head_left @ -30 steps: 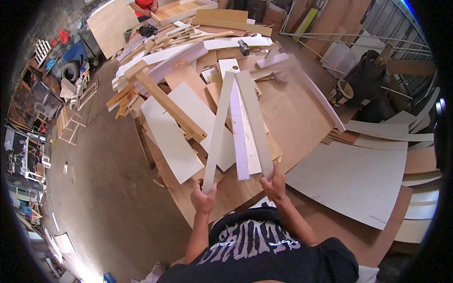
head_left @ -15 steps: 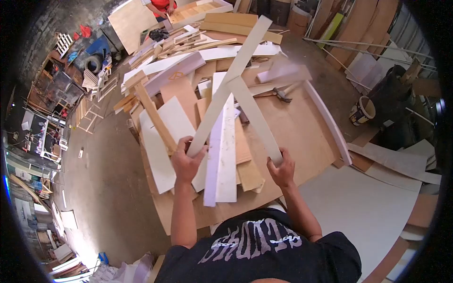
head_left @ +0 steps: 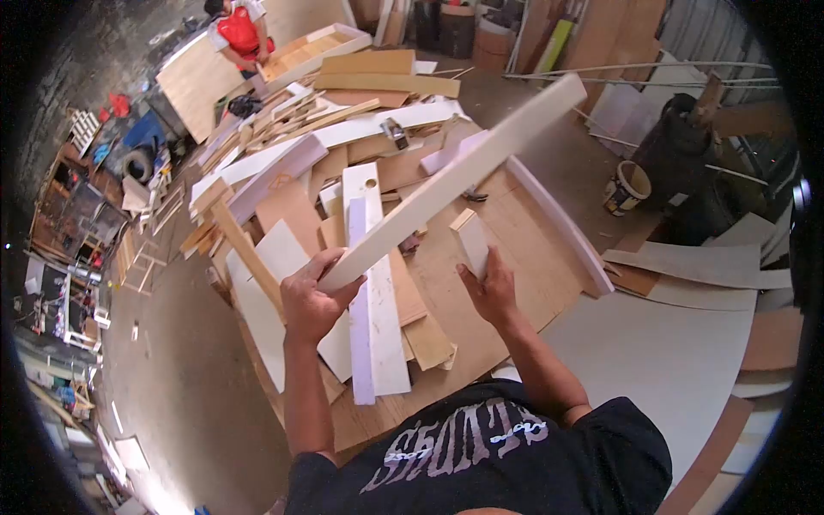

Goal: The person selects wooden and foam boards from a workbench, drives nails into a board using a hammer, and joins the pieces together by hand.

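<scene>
My left hand (head_left: 313, 296) is closed around the lower end of a long white wooden board (head_left: 459, 180), which slants up to the right above the table; its far end is slightly blurred. In my right hand (head_left: 491, 287) is a second white board (head_left: 471, 242), seen foreshortened with its bare wood end showing. The two boards are apart. Under the left board, a pale purple-edged strip (head_left: 359, 318) and a white board with a hole (head_left: 390, 343) lie on the wooden worktable (head_left: 541, 257). A hammer (head_left: 475, 196) lies partly hidden behind the raised board.
Piled wood offcuts (head_left: 318, 112) cover the far side of the table. A long pale strip (head_left: 562, 223) runs along its right edge. Beyond the pile stands a person in a red vest (head_left: 240, 34). A bucket (head_left: 627, 187) and a large white sheet (head_left: 644, 352) are on the right.
The left board has swung down to the right. The right board has tilted and now looks much shorter, no longer meeting the left one. The view has shifted, showing more of the other person.
</scene>
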Motion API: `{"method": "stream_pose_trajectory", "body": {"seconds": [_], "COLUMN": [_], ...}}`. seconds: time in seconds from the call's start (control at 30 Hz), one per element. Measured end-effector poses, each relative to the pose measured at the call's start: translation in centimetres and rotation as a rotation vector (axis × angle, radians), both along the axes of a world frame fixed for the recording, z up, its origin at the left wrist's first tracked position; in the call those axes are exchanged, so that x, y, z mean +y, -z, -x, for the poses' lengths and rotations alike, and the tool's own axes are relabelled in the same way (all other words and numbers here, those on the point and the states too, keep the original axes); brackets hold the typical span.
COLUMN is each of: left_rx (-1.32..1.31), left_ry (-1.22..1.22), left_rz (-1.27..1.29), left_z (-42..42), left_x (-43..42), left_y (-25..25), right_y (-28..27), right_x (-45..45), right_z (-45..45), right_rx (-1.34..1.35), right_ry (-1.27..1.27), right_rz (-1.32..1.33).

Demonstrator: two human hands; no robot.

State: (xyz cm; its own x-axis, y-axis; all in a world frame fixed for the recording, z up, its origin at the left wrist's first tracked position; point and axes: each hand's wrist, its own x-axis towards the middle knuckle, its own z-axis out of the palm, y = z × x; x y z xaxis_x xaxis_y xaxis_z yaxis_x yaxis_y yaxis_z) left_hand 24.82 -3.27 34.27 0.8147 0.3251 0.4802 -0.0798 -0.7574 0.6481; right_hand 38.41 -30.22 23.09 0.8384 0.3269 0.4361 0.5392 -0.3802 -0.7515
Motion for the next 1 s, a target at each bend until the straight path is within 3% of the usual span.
{"method": "stream_pose_trajectory", "body": {"seconds": [0.17, 0.27, 0.5, 0.57, 0.63, 0.87, 0.93, 1.0], "left_rx": [0.051, 0.074, 0.104, 0.148, 0.257, 0.314, 0.301, 0.289], "left_ry": [0.035, 0.038, -0.088, -0.119, -0.143, -0.197, -0.198, -0.195], "left_rz": [-0.086, -0.109, -0.369, -0.369, -0.384, -0.383, -0.345, -0.325], "left_z": [-1.2, -2.3, -5.7, -6.9, -7.6, -9.3, -9.2, -9.3], "left_x": [-1.5, -2.5, -5.9, -7.1, -8.4, -13.0, -13.7, -14.2], "left_y": [-1.6, -1.8, -4.5, -5.1, -5.5, -5.0, -5.4, -5.6], "right_y": [-1.0, -1.8, -0.7, -0.3, -0.1, -1.6, -1.4, -1.4], "right_x": [-0.2, -0.3, -1.3, -1.7, -1.9, -4.3, -4.9, -4.9], "right_z": [-1.2, -2.1, -8.5, -10.8, -12.2, -16.0, -16.8, -16.9], "right_rx": [-0.168, 0.039, 0.083, 0.108, -0.067, 0.056, 0.059, 0.153], "right_ry": [0.109, 0.104, -0.076, -0.099, -0.093, -0.26, -0.42, -0.422], "right_rz": [0.053, -0.002, -0.23, -0.285, -0.285, -0.327, -0.519, -0.495]}}
